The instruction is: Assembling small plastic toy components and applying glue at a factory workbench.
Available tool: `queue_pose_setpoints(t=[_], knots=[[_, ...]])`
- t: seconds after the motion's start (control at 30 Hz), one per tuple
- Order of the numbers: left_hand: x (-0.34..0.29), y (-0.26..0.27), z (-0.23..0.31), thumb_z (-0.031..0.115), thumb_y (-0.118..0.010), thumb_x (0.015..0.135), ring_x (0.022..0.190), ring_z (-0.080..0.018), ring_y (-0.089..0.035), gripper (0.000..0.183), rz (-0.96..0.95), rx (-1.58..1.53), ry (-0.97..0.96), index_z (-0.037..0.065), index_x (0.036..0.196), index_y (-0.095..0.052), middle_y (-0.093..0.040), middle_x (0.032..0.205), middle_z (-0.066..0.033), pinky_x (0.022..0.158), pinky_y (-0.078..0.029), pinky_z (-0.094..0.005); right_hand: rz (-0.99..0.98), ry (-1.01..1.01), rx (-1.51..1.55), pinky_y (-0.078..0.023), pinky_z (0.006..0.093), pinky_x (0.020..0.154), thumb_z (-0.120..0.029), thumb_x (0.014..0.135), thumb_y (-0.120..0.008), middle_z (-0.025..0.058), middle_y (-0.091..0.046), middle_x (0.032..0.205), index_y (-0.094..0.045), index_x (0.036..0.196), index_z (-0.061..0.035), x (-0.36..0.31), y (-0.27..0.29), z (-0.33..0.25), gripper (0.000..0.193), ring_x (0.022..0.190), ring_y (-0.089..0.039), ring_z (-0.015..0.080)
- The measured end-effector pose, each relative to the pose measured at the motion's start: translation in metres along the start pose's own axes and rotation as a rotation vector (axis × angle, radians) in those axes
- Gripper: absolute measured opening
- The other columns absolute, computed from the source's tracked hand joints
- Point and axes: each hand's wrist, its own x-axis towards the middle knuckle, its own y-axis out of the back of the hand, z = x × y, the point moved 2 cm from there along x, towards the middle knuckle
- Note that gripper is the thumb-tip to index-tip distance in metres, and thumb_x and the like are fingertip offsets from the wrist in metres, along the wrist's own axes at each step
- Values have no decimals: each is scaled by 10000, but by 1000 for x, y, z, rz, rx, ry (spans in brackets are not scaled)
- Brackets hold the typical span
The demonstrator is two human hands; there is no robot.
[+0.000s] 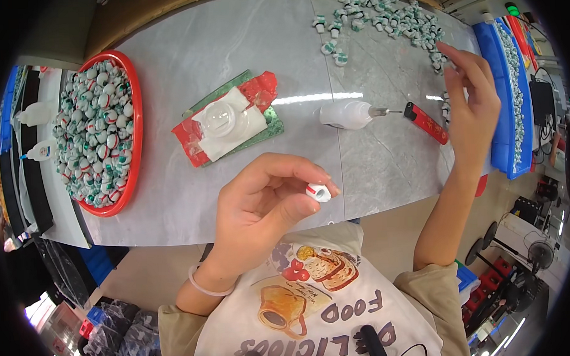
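Observation:
Above the table's near edge, my left hand (260,197) pinches a small white hollow plastic piece (319,192) between thumb and fingertips. The piece has a red stripe, and its round opening faces right. My right hand (473,90) is over the right side of the table, thumb and fingers apart with nothing seen in them. Its fingertips are beside the edge of a loose pile of small white and green pieces (411,26). A red lighter (426,123) lies left of the right wrist. Next to it a white squeeze bottle (347,115) with a needle tip rests on its side.
On the left, a red basin (137,120) is heaped with small white, green and red pieces. A small clear dish (220,119) sits on white paper over red and green sheets. A blue tray (505,107) of pieces is at the right edge.

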Motion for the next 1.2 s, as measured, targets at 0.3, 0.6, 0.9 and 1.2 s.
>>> queue_pose_setpoints(t=[0.3, 0.6, 0.9, 1.2], knots=[[5, -9, 4, 213, -651, 774, 755, -144, -566, 302, 111, 25, 35, -2, 927, -505, -581, 841, -121, 626, -458, -218, -19, -440, 727, -421, 208, 629, 57, 741, -548, 125, -547, 954, -585, 928, 45, -42, 23, -25, 191, 678, -540, 131], [2, -5, 1, 212, -657, 770, 745, -140, -562, 327, 127, 14, 14, -8, 944, -490, -585, 834, -131, 624, -454, -217, -158, -225, 828, -457, 236, 618, 30, 705, -606, 149, -550, 937, -580, 865, 40, -59, 13, -31, 162, 759, -566, 163], [1, -4, 0, 189, -679, 749, 776, -157, -568, 336, 95, -15, 36, -7, 942, -487, -577, 860, -131, 667, -453, -232, -367, -174, 866, -435, 191, 538, -92, 721, -663, 148, -509, 887, -564, 870, 13, -63, 2, -59, 208, 716, -523, 165], [0, -2, -1, 162, -718, 707, 799, -164, -562, 354, 63, -1, -20, -11, 923, -496, -557, 887, -120, 701, -451, -248, -343, 128, 760, -448, 250, 573, 65, 550, -687, 182, -573, 815, -562, 785, 10, -62, -9, -90, 272, 674, -555, 198]])
